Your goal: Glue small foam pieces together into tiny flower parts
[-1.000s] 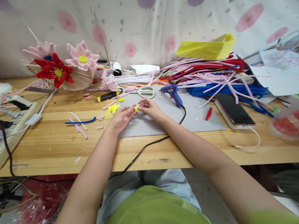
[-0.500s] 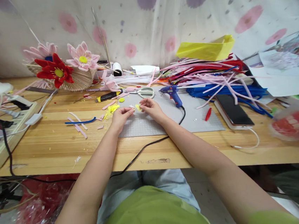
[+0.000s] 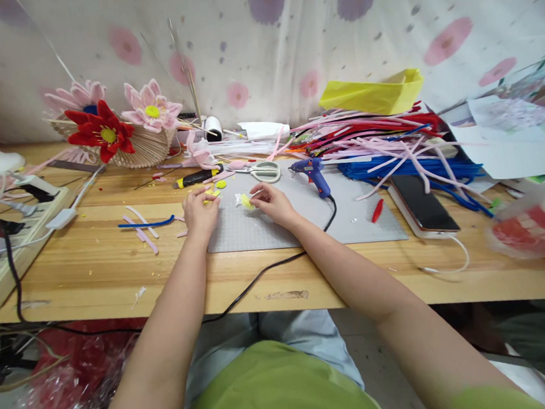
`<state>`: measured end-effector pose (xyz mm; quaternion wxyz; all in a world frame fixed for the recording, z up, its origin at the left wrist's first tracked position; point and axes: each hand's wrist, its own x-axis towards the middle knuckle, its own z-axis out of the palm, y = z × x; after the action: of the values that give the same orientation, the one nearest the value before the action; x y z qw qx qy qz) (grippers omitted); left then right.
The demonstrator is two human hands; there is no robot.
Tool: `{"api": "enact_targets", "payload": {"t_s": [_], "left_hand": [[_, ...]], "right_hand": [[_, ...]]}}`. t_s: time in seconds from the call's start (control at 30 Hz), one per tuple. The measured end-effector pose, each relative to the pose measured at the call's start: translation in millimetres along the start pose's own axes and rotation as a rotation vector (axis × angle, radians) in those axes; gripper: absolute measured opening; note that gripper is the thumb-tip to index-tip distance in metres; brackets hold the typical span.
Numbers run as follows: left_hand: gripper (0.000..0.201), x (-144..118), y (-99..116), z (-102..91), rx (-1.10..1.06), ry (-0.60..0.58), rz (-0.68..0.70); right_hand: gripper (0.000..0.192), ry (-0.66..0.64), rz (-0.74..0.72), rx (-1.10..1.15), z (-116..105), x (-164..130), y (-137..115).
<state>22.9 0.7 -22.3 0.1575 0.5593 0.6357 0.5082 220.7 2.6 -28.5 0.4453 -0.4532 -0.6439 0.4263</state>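
My right hand (image 3: 272, 204) rests on the grey mat (image 3: 352, 226), fingertips pinched narrow on a small yellow-and-white piece (image 3: 244, 201) that sits on the mat near its far left corner. My left hand (image 3: 199, 209) is off to the side at the mat's left edge, fingers curled down onto the yellow scraps (image 3: 213, 193) lying there; whether I've actually gripped one I can't tell. Just beyond my hands lie the scissors (image 3: 262, 170) and a black-and-yellow knife (image 3: 197, 176). The blue glue gun (image 3: 315, 174) stands on the mat near my right hand, its black cord (image 3: 260, 273) running back over the table edge. A phone (image 3: 421, 203) lies further right, below the heap of pipe cleaners (image 3: 391, 138).
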Motion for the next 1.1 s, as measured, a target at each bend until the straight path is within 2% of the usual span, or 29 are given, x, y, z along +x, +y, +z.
{"api": "enact_targets", "payload": {"t_s": [0.1,0.17,0.23,0.3,0.4,0.67,0.8,0.9,1.0,1.1], "left_hand": [[0.005,-5,8,1.2,-0.056,0.026,0.032],[0.007,-10,16,4.6,-0.231,-0.038,-0.051],[0.013,-15,25,8.2,-0.457,-0.19,-0.234],[0.02,-21,32,10.6,-0.651,-0.421,-0.411],[0.023,-26,40,11.4,-0.791,-0.54,-0.533],[0.016,-18,37,4.2,-0.822,-0.452,-0.556],[0.014,-7,25,-1.7,-0.738,-0.288,-0.512],[0.009,-1,13,-3.2,-0.423,-0.147,-0.466],[0.007,1,3,-3.1,-0.014,-0.056,-0.291],[0.004,2,0,-3.2,0.128,-0.034,-0.123]], "right_hand": [[0.021,0.002,-0.008,-0.037,2,-1,2],[0.021,0.03,-0.007,-0.04,2,-1,3],[0.02,0.061,-0.014,-0.04,3,0,3],[0.019,0.079,-0.03,-0.052,3,0,3],[0.017,0.088,-0.046,-0.088,5,-2,1],[0.012,0.166,-0.056,-0.124,-1,-1,1],[0.014,0.231,-0.033,-0.104,-14,3,2],[0.013,0.282,-0.038,-0.108,-23,4,1],[0.014,0.307,-0.026,-0.148,-28,5,0],[0.014,0.306,-0.014,-0.205,-27,3,-2]]}}
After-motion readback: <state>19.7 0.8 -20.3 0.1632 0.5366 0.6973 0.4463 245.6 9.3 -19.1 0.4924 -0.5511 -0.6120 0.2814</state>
